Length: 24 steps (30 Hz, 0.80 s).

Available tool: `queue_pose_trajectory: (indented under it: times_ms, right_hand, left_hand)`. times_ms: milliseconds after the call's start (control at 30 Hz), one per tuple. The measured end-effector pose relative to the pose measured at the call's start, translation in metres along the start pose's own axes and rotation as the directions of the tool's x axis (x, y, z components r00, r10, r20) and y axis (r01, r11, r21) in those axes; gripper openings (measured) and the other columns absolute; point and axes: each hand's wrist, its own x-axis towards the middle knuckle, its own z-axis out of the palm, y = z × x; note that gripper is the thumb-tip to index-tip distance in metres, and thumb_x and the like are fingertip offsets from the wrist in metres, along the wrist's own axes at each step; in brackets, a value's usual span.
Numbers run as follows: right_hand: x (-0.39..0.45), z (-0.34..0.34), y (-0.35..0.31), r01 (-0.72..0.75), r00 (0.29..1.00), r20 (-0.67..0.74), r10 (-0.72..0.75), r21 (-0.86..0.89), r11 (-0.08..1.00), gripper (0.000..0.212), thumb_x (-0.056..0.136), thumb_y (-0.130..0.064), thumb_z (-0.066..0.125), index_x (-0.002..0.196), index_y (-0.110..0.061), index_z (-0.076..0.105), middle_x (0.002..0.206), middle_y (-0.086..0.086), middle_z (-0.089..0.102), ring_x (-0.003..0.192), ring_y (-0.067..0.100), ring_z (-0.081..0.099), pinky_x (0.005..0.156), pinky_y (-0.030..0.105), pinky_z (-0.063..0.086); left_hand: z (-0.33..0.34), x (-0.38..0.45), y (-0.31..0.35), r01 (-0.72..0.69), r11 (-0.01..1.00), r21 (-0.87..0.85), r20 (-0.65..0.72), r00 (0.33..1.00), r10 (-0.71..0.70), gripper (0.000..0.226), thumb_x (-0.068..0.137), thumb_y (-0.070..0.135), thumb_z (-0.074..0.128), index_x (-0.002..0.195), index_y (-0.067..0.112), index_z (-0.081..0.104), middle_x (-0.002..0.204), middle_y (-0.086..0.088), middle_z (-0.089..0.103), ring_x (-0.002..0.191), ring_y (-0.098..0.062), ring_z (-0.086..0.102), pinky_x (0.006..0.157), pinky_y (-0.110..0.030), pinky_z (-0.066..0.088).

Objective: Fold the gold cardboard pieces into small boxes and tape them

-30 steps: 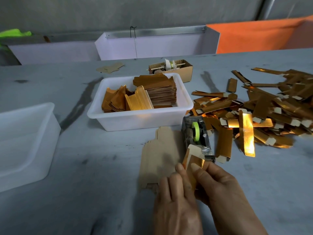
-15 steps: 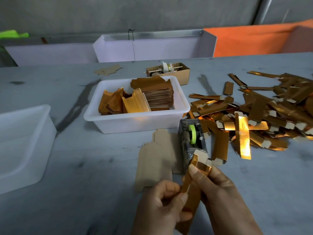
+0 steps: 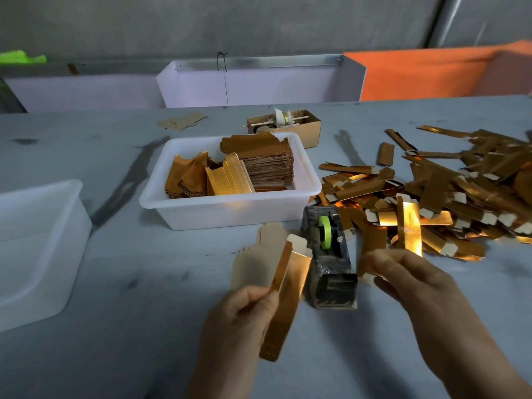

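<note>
- A grey, scuffed worktable [image 3: 121, 326] runs under a plain grey wall, with white panels and an orange sheet [image 3: 431, 73] standing along its far edge.
- Half a second ago both hands met on one piece in front of the tape dispenser; now they have parted.
- The left hand [image 3: 244, 315] alone pinches the long folded gold cardboard piece [image 3: 285, 298] by its edge between thumb and fingers, tilted, its pale tab uppermost, just left of the dispenser.
- The right hand [image 3: 414, 280] has let go and swung to the right; its fingers are loosely bent beside the dispenser, and I cannot tell whether they nip a bit of tape.
- The dark tape dispenser with a green tape roll [image 3: 328, 254] sits where it did, between the hands.
- A stack of flat brown blanks [image 3: 259, 254] lies on the table behind the held piece.
- The white plastic tub [image 3: 230, 211] beyond holds stacked gold blanks, and the heap of loose gold pieces [image 3: 449, 191] spreads to the right, unchanged.
- A second white tub [image 3: 37, 249] stands at the left, and a small brown cardboard box [image 3: 311, 128] further back.
- No writing or brand is readable anywhere.
</note>
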Motion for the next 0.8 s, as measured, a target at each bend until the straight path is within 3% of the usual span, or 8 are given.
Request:
queue_pose_trajectory:
  times_ms: [67, 133, 200, 267, 367, 500, 633, 800]
  right_hand:
    - [0.01, -0.002, 0.005, -0.066, 0.998, 0.017, 0.067, -0.053, 0.996, 0.017, 0.091, -0.026, 0.053, 0.084, -0.022, 0.068, 0.09, -0.014, 0.061, 0.086, 0.002, 0.049, 0.085, 0.033, 0.031]
    - [0.017, 0.001, 0.014, -0.091, 0.994, 0.054, 0.097, -0.102, 0.991, 0.018, 0.092, -0.024, 0.052, 0.088, -0.018, 0.069, 0.089, -0.009, 0.062, 0.082, 0.002, 0.047, 0.079, 0.028, 0.031]
    - [0.022, 0.006, 0.022, -0.102, 0.991, 0.074, 0.112, -0.133, 0.986, 0.018, 0.092, -0.026, 0.053, 0.087, -0.017, 0.069, 0.084, -0.005, 0.064, 0.077, 0.004, 0.051, 0.065, 0.021, 0.033]
    - [0.026, 0.011, 0.023, -0.12, 0.989, 0.072, 0.13, -0.119, 0.986, 0.017, 0.09, -0.029, 0.056, 0.084, -0.018, 0.068, 0.079, -0.007, 0.067, 0.071, 0.002, 0.055, 0.059, 0.016, 0.032]
    - [0.033, 0.015, 0.025, -0.14, 0.988, 0.053, 0.147, -0.114, 0.984, 0.014, 0.088, -0.029, 0.059, 0.082, -0.019, 0.068, 0.073, -0.009, 0.068, 0.065, -0.001, 0.06, 0.054, 0.009, 0.034]
    - [0.034, 0.019, 0.023, -0.133, 0.99, 0.018, 0.137, -0.149, 0.98, 0.015, 0.089, -0.022, 0.058, 0.08, -0.014, 0.067, 0.077, 0.001, 0.068, 0.064, 0.003, 0.063, 0.044, 0.006, 0.04]
    - [0.036, 0.02, 0.02, -0.117, 0.992, 0.027, 0.125, -0.199, 0.973, 0.013, 0.09, -0.019, 0.058, 0.081, -0.014, 0.066, 0.083, 0.005, 0.067, 0.074, 0.008, 0.064, 0.048, 0.008, 0.043]
    - [0.035, 0.022, 0.015, -0.023, 1.0, 0.003, 0.024, -0.177, 0.984, 0.015, 0.09, -0.02, 0.056, 0.081, -0.013, 0.066, 0.089, 0.003, 0.064, 0.083, 0.011, 0.061, 0.052, 0.01, 0.044]
  left_hand:
    - [0.0, 0.002, 0.001, -0.105, 0.981, 0.162, 0.009, 0.994, 0.105, 0.016, 0.077, 0.031, 0.073, 0.068, 0.044, 0.07, 0.066, 0.012, 0.065, 0.06, -0.002, 0.057, 0.058, -0.016, 0.042]
    - [0.005, -0.001, 0.004, -0.326, 0.857, 0.399, 0.107, 0.945, 0.309, 0.011, 0.074, 0.04, 0.066, 0.077, 0.051, 0.063, 0.091, 0.028, 0.06, 0.08, 0.005, 0.056, 0.067, -0.004, 0.038]
    - [0.01, -0.003, 0.002, -0.516, 0.721, 0.462, 0.275, 0.856, 0.437, 0.017, 0.071, 0.033, 0.058, 0.086, 0.037, 0.061, 0.1, 0.03, 0.058, 0.088, 0.007, 0.056, 0.076, -0.005, 0.04]
    - [0.014, -0.005, -0.001, -0.641, 0.599, 0.479, 0.439, 0.766, 0.469, 0.008, 0.077, 0.026, 0.054, 0.075, 0.02, 0.061, 0.114, 0.034, 0.054, 0.098, 0.008, 0.055, 0.086, -0.017, 0.045]
    - [0.017, -0.001, 0.004, -0.776, 0.394, 0.492, 0.57, 0.629, 0.529, 0.018, 0.084, 0.018, 0.055, 0.066, 0.018, 0.058, 0.14, 0.016, 0.048, 0.105, -0.001, 0.055, 0.086, -0.02, 0.045]
    - [0.022, 0.01, 0.011, -0.817, 0.251, 0.519, 0.646, 0.568, 0.51, 0.016, 0.081, 0.009, 0.066, 0.066, 0.014, 0.061, 0.137, 0.001, 0.056, 0.1, -0.013, 0.058, 0.079, -0.024, 0.051]
    - [0.025, 0.009, 0.006, -0.831, 0.216, 0.513, 0.685, 0.548, 0.481, 0.013, 0.073, 0.009, 0.078, 0.069, 0.017, 0.068, 0.13, 0.001, 0.061, 0.095, -0.007, 0.066, 0.079, -0.014, 0.051]
    - [0.032, 0.01, -0.011, -0.761, 0.467, 0.45, 0.559, 0.648, 0.517, 0.016, 0.089, 0.019, 0.055, 0.078, 0.015, 0.065, 0.145, 0.022, 0.037, 0.117, 0.0, 0.053, 0.094, -0.005, 0.033]
